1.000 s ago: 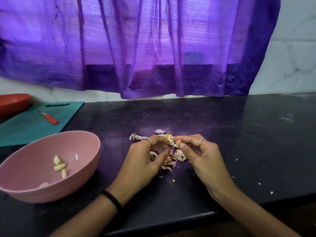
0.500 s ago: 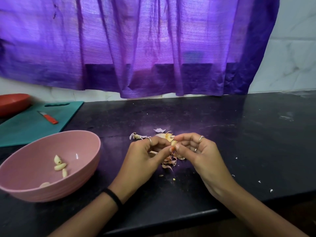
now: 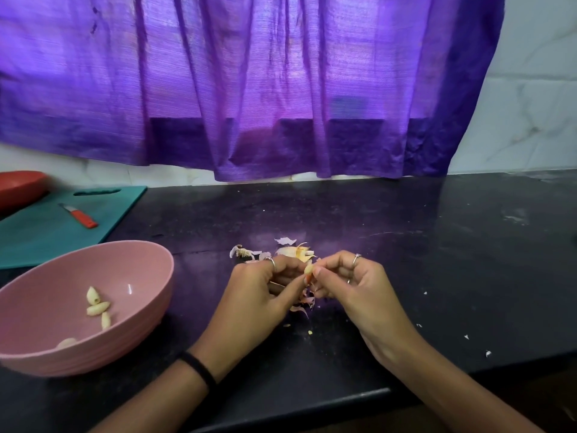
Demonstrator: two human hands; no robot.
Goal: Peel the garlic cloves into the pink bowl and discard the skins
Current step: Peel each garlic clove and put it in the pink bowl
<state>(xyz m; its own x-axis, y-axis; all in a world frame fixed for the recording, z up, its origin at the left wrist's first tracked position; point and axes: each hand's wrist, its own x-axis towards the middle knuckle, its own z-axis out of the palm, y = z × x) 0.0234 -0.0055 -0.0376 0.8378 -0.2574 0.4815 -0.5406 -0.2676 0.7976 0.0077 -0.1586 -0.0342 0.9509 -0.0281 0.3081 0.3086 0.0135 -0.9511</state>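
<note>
Both hands meet over the black counter point(image 3: 406, 245). My left hand point(image 3: 259, 295) and my right hand point(image 3: 352, 285) pinch one small pale garlic clove point(image 3: 308, 270) between their fingertips, a bit of skin hanging from its lower end. A heap of papery garlic skins point(image 3: 293, 253) lies on the counter just behind and under the hands. The pink bowl point(image 3: 131, 332) stands to the left, with several peeled cloves point(image 3: 98, 307) inside.
A teal cutting board point(image 3: 46, 235) with a small red-handled knife point(image 3: 81, 216) lies at the back left, beside a red bowl point(image 3: 18, 185). A purple curtain point(image 3: 249, 89) hangs behind. Tiny skin flecks point(image 3: 487, 354) dot the counter near its front edge on the right.
The hands have drawn together and lifted slightly off the skin heap; both now pinch the clove, which shows more bare flesh than before.
</note>
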